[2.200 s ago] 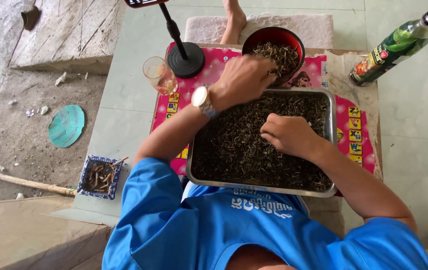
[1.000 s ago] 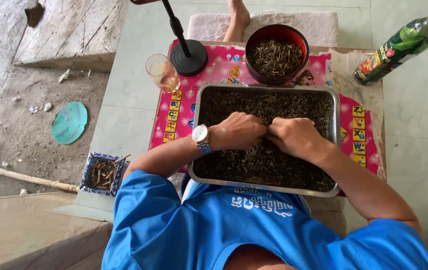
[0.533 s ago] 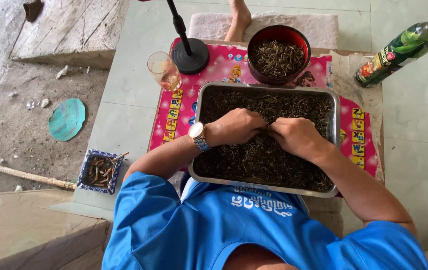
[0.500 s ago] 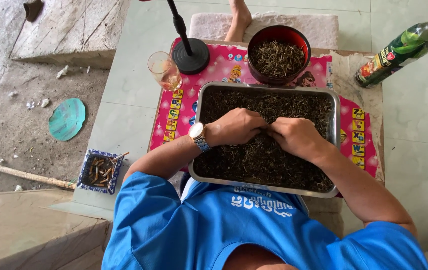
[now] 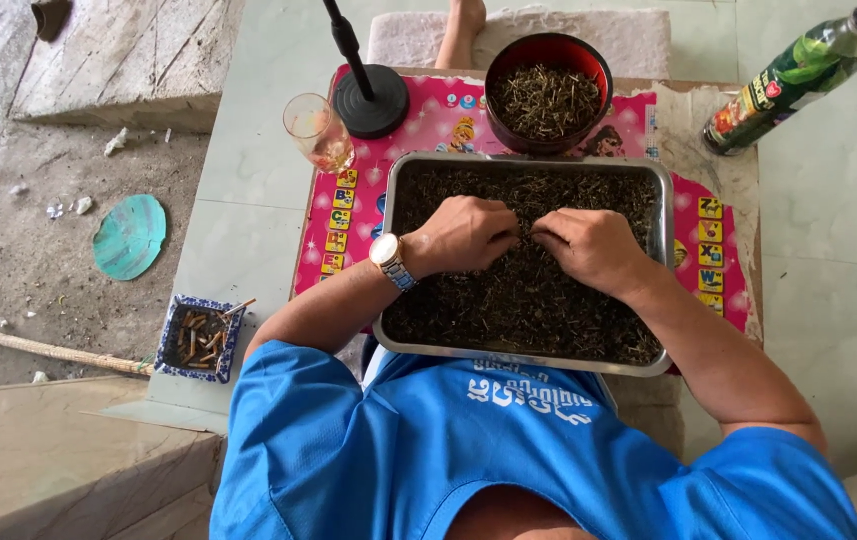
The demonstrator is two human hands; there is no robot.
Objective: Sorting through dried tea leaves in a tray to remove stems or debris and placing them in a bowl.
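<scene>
At the far left of the frame lies one straw broom on bare grey ground, with one round teal lid above it. Lower left of centre sits one small square blue-and-white dish of cigarette butts on pale green floor tiles. Right of it, one clear drinking glass and one black round stand base with a pole rest on a pink picture mat with a column of small coloured squares down each side.

In the middle, one rectangular steel tray of dark dried strands lies on the mat, just above the blue shirt. The left hand, with a wristwatch, and the right hand both rest in the strands at the tray's centre, fingers curled and pinching small tufts, fingertips nearly meeting.

Above the tray stands one round red bowl of the same strands. At the upper right lies one green glass bottle with a red-and-white label, tilted.
</scene>
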